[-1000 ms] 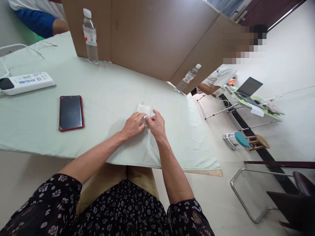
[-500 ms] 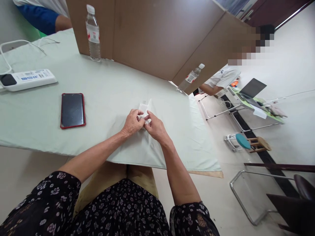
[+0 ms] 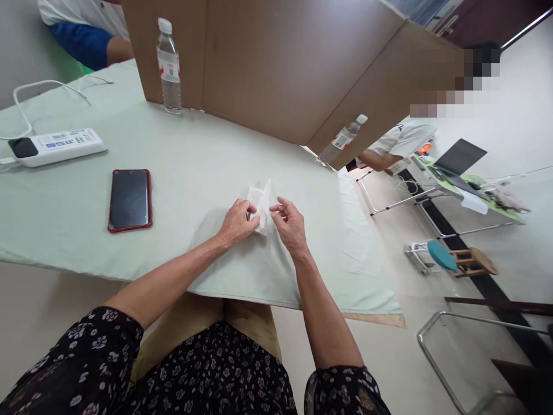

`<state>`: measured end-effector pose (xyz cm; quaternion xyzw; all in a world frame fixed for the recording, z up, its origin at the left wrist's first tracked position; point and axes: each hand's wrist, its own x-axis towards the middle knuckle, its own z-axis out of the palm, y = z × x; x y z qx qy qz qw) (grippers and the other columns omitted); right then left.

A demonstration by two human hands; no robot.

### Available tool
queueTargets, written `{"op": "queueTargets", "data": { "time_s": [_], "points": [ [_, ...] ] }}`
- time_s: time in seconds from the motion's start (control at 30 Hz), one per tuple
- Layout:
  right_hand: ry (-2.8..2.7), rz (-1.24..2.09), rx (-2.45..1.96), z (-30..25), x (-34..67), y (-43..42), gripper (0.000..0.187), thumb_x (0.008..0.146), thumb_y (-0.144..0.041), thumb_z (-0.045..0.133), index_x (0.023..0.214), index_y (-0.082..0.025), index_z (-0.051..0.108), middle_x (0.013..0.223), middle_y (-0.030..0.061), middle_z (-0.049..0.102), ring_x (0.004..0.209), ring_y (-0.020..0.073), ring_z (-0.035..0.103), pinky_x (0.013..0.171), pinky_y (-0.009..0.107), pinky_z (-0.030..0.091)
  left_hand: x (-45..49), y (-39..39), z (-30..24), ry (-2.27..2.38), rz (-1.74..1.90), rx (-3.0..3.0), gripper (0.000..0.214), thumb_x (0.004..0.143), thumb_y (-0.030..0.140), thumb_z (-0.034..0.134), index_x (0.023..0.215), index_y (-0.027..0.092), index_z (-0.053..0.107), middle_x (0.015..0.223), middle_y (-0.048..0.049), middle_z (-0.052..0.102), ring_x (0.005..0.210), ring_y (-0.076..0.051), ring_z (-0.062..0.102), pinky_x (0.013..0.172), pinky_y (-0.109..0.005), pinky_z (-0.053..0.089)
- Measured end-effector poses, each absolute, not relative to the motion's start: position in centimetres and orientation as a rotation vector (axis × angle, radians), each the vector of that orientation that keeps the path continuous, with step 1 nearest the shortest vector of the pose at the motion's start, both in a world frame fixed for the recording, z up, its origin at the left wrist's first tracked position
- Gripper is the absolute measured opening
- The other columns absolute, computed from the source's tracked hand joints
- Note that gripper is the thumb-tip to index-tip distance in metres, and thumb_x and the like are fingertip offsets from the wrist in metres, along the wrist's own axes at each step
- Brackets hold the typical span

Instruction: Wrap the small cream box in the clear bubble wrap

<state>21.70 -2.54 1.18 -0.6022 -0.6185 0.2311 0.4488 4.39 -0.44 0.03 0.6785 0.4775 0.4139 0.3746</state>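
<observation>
A small whitish packet [image 3: 258, 197] lies on the cloth in front of me, and a thin translucent wrapper [image 3: 268, 193] stands up along its right side. My left hand [image 3: 241, 221] grips the packet's left side, thumb at the near end and fingers curled over it. My right hand [image 3: 289, 223] is just right of the packet, its thumb and curled fingertips drawn together at the wrapper's edge. The exact contact there is too small to see clearly. What the packet holds cannot be made out.
A red-cased phone [image 3: 130, 200] and a white power strip-like device [image 3: 60, 147] lie to the left. Two water bottles [image 3: 170, 72] stand by a cardboard panel [image 3: 268, 63] at the back. People sit beyond it. Stools [image 3: 441, 255] and a laptop table [image 3: 466, 190] are at right.
My right hand has moved right, away from my left hand, so more of the packet and wrapper shows between them. The whole view has shifted slightly.
</observation>
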Motion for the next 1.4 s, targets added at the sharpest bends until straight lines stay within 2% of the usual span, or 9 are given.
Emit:
{"op": "queueTargets", "data": {
  "time_s": [0.1,0.33,0.53,0.7,0.8,0.9,1.03,1.2,1.4],
  "points": [
    [-1.652,0.517,-1.473,0.7,21.4,-1.4,0.048,0.082,-0.024,0.055,0.129,-0.019,0.06,0.101,0.0052,0.076,0.073,0.0143,0.058,0.076,0.033,0.051,4.3,-0.4,-0.3,1.219,1.072,1.784,0.012,0.076,0.016,0.064,0.087,0.019,0.059,0.095,-0.0025,0.059,0.068,-0.012,0.053,0.08,-0.032,0.053],
    [-1.78,0.594,-1.496,0.4,20.9,-0.1,0.047,0.085,-0.024,0.053,0.131,-0.018,0.059,0.101,0.0067,0.077,0.087,0.0192,0.067,0.081,0.035,0.052,4.3,-0.3,-0.7,1.172,1.037,1.882,0.045,0.077,0.017,0.06,0.122,0.017,0.06,0.108,-0.0067,0.063,0.075,-0.015,0.058,0.08,-0.032,0.053],
    [-1.678,0.709,-1.451,0.5,21.1,0.1,0.041,0.084,-0.027,0.052,0.123,-0.018,0.063,0.1,0.0057,0.077,0.09,0.0181,0.069,0.088,0.036,0.053,4.4,-0.1,-1.3,1.167,1.035,1.968,0.033,0.079,0.019,0.058,0.11,0.019,0.069,0.102,-0.0052,0.061,0.073,-0.014,0.057,0.077,-0.031,0.054],
    [-1.336,0.794,-1.681,1.3,22.4,1.0,0.046,0.077,-0.037,0.063,0.118,-0.015,0.063,0.103,0.0091,0.074,0.081,0.0177,0.066,0.067,0.03,0.053,4.5,0.0,-1.6,1.172,1.061,1.971,0.025,0.081,0.02,0.059,0.102,0.017,0.07,0.102,-0.0057,0.061,0.07,-0.013,0.056,0.077,-0.031,0.054],
    [-1.2,0.993,-1.791,1.8,22.5,2.3,0.049,0.071,-0.038,0.072,0.112,-0.013,0.063,0.09,0.0079,0.072,0.07,0.0174,0.064,0.049,0.025,0.043,4.5,-0.1,-1.6,1.172,1.064,1.98,0.025,0.081,0.02,0.058,0.103,0.016,0.07,0.101,-0.0063,0.06,0.07,-0.013,0.056,0.077,-0.031,0.054],
    [-1.207,1.072,-1.753,1.7,21.6,3.8,0.04,0.063,-0.038,0.078,0.092,-0.014,0.066,0.073,0.0024,0.065,0.06,0.0139,0.056,0.044,0.023,0.035,4.4,-0.1,-1.6,1.17,1.058,1.984,0.026,0.081,0.02,0.058,0.103,0.016,0.07,0.1,-0.0059,0.06,0.069,-0.013,0.056,0.077,-0.031,0.054],
    [-1.214,1.14,-1.618,1.4,20.2,5.3,0.032,0.054,-0.036,0.081,0.071,-0.017,0.063,0.063,-0.0029,0.06,0.058,0.0111,0.051,0.053,0.024,0.039,4.4,0.0,-1.6,1.158,1.065,1.963,0.024,0.08,0.021,0.059,0.102,0.018,0.069,0.1,-0.0045,0.059,0.07,-0.013,0.056,0.077,-0.03,0.054],
    [-1.241,1.205,-1.366,2.0,19.9,4.0,0.031,0.055,-0.037,0.083,0.075,-0.017,0.069,0.073,-0.0011,0.068,0.07,0.0149,0.06,0.069,0.028,0.047,4.5,-0.2,-1.3,1.184,1.049,1.909,0.023,0.079,0.022,0.061,0.102,0.019,0.065,0.101,-0.0042,0.059,0.07,-0.013,0.056,0.078,-0.031,0.054],
    [-1.495,1.086,-1.267,2.9,20.1,0.7,0.023,0.073,-0.043,0.074,0.077,-0.02,0.074,0.082,0.001,0.071,0.081,0.0184,0.064,0.08,0.032,0.051,4.1,0.2,-1.3,1.317,1.19,1.818,0.062,0.07,0.022,0.072,0.129,0.018,0.051,0.127,-0.0129,0.054,0.117,-0.027,0.055,0.101,-0.043,0.049]
  ]
}}
